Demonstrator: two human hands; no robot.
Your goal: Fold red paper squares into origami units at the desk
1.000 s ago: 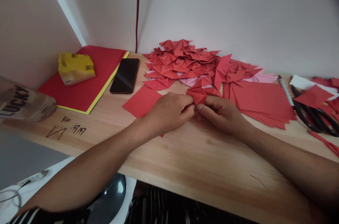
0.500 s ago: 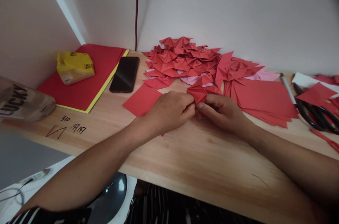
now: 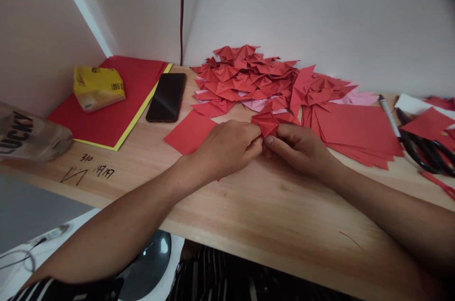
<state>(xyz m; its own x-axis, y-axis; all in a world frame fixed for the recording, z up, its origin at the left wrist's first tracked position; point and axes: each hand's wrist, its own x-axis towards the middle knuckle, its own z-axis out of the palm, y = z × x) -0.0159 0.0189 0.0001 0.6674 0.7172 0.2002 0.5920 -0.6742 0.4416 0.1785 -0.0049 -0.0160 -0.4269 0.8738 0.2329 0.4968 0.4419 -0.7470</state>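
My left hand [image 3: 227, 147] and my right hand [image 3: 298, 149] meet at the middle of the wooden desk [image 3: 249, 201], both pinched on one small folded red paper piece [image 3: 266, 123]. Its pointed folds stick up between my thumbs. A flat red paper square [image 3: 190, 132] lies just left of my left hand, partly under it. Behind my hands sits a heap of folded red paper pieces [image 3: 249, 78]. A stack of flat red sheets [image 3: 351, 132] lies right of my right hand.
A black phone [image 3: 167, 97] lies by a red folder [image 3: 110, 102] carrying a yellow packet [image 3: 97, 87]. A clear bottle [image 3: 28, 137] lies at the far left. A marker [image 3: 388, 114], black scissors [image 3: 426, 151] and paper scraps sit at the right. White walls close the back.
The view has shifted slightly, so everything sits a little lower left. My hands stay pinched on the folded piece, with its tip raised slightly.
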